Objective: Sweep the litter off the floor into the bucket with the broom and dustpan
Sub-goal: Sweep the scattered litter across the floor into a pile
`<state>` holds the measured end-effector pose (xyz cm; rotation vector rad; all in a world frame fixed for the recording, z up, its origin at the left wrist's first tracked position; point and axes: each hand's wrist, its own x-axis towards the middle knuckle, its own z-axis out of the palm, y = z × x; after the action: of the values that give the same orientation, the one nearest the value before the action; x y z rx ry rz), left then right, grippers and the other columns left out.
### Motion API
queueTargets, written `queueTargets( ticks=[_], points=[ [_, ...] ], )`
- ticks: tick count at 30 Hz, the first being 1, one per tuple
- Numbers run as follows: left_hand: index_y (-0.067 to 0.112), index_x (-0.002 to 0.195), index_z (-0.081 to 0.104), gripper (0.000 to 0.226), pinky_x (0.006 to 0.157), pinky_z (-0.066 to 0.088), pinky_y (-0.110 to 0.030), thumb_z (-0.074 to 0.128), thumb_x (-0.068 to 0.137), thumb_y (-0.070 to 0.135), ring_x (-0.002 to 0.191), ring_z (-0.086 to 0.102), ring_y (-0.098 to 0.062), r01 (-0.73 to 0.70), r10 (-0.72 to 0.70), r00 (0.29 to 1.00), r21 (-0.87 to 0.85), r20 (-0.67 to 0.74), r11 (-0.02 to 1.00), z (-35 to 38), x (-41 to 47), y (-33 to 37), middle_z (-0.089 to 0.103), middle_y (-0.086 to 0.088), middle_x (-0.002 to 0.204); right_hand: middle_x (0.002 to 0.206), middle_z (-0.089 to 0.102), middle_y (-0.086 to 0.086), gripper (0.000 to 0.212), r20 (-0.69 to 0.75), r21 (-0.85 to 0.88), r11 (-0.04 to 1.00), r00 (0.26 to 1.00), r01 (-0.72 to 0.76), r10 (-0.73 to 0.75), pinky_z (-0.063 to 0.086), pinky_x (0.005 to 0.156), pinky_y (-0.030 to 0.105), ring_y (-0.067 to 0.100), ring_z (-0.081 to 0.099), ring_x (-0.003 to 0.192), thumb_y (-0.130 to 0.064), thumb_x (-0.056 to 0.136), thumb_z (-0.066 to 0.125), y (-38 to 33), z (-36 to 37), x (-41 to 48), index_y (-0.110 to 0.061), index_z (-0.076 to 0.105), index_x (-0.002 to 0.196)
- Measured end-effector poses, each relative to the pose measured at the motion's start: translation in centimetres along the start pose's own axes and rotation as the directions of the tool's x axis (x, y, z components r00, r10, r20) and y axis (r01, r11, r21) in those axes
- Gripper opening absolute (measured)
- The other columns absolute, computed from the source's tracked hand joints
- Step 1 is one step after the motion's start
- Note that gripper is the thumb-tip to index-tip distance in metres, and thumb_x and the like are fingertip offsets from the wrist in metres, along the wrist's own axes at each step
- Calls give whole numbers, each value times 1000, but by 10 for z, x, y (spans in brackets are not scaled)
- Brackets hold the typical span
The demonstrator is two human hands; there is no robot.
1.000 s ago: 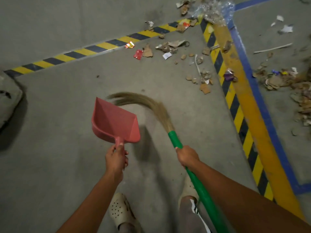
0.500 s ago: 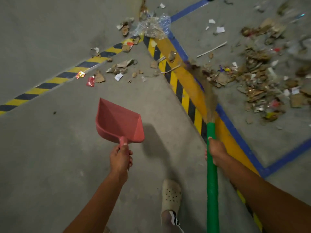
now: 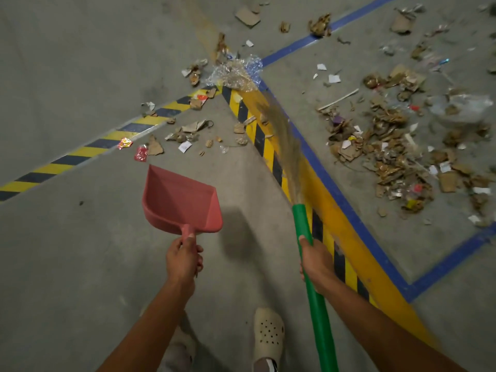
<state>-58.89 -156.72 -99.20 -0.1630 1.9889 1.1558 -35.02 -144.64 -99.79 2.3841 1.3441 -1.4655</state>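
1. Your left hand [image 3: 183, 260] is clenched round the stub handle of the red plastic dustpan [image 3: 179, 200], which is empty and apparently lifted off the grey concrete floor [image 3: 80, 264]. Your right hand [image 3: 315, 260] grasps the green-handled straw broom [image 3: 300, 218], its bristles over the yellow-and-black hazard stripe [image 3: 264, 146].
2. Brown cardboard-and-paper litter [image 3: 389, 157] lies dense right of the stripe and thinner left of it. No bucket is in view.
3. Risk: a hard stroke would likely flick light scraps past the pan. The crumpled clear plastic film [image 3: 236, 72] at the stripe's far end may snag the bristles.
4. Your cream perforated clog [image 3: 268, 334], left of the stripe's near end, could block a return stroke.
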Motion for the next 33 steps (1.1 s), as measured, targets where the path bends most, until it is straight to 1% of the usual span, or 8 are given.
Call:
queueTargets(
  ticks=[4, 8, 14, 20, 24, 29, 31, 33],
  points=[
    [12, 92, 54, 23, 40, 29, -22, 49, 105, 29, 46, 40, -15, 41, -43, 998, -37, -40, 998, -35, 20, -4, 55, -10, 76, 83, 68, 14, 36, 118, -146, 980, 986, 135, -119, 61, 64, 49, 34, 69, 68, -56, 93, 52, -23, 45, -23, -21, 52, 88],
    [9, 95, 56, 28, 39, 30, -21, 51, 104, 35, 43, 40, -13, 92, -100, 992, -96, -80, 991, -83, 44, -11, 54, -10, 75, 81, 68, 12, 32, 247, -242, 939, 952, 244, -183, 60, 64, 44, 31, 69, 67, -53, 93, 59, -59, 95, -48, -21, 54, 93],
    [11, 95, 53, 28, 38, 32, -23, 50, 105, 37, 42, 40, -12, 136, -155, 976, -129, -153, 982, -173, 88, -14, 53, -12, 79, 97, 71, 20, 40, 415, -374, 847, 885, 378, -211, 59, 79, 48, 41, 70, 87, -55, 94, 55, -105, 197, -83, -17, 57, 107],
    [9, 93, 53, 35, 36, 31, -22, 51, 104, 42, 44, 40, -13, 132, -172, 945, -157, -279, 979, -259, 130, -14, 54, -9, 73, 114, 67, 20, 45, 553, -472, 716, 805, 515, -215, 49, 81, 37, 38, 64, 105, -52, 101, 46, -141, 296, -121, -12, 55, 118],
    [10, 93, 50, 33, 36, 30, -23, 51, 103, 40, 44, 38, -15, 146, -211, 911, -199, -355, 969, -303, 152, -17, 53, -10, 72, 116, 65, 20, 46, 637, -523, 613, 749, 593, -182, 49, 80, 38, 39, 64, 105, -51, 102, 43, -158, 352, -136, -10, 53, 121],
    [12, 91, 47, 31, 36, 27, -21, 52, 103, 39, 44, 36, -15, 141, -230, 900, -253, -370, 957, -321, 170, -17, 51, -9, 69, 119, 67, 19, 53, 629, -606, 591, 775, 533, -55, 56, 85, 43, 37, 68, 100, -54, 99, 45, -172, 405, -123, -10, 55, 126],
    [13, 87, 46, 34, 36, 27, -20, 53, 103, 42, 44, 36, -14, 136, -223, 907, -252, -359, 958, -317, 177, -15, 51, -9, 68, 117, 69, 19, 53, 579, -618, 642, 815, 454, -19, 56, 85, 41, 33, 67, 92, -52, 100, 46, -175, 413, -110, -8, 58, 126],
    [14, 84, 45, 36, 37, 27, -20, 53, 103, 43, 44, 36, -13, 135, -211, 920, -238, -331, 962, -309, 181, -11, 51, -8, 68, 110, 70, 20, 50, 526, -588, 719, 851, 372, -11, 56, 73, 37, 31, 67, 82, -50, 102, 45, -180, 409, -97, -6, 59, 122]
  ],
)
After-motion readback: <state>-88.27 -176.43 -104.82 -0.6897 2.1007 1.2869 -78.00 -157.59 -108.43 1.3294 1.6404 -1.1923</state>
